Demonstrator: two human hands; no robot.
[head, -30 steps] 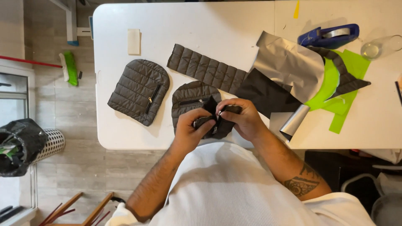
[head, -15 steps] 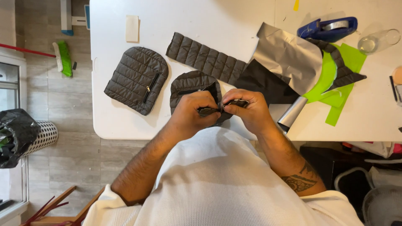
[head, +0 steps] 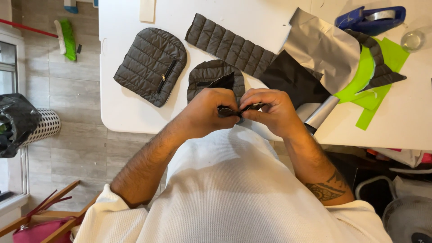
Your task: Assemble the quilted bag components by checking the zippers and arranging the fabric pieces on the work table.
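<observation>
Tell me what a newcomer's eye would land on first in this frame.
First the two hands meeting at the table's near edge: the left hand and right hand pinch a small dark piece between their fingers. Just beyond them lies a rounded grey quilted panel, with a larger zipped quilted panel to its left. To the right, bright green sheets stand out against the white table.

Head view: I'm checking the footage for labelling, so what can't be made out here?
- Small dark piece: mostly covered by the left hand and right hand.
- Quilted panel under them: lower part hidden by the hands.
- Tape dispenser: cut off by the top edge.
</observation>
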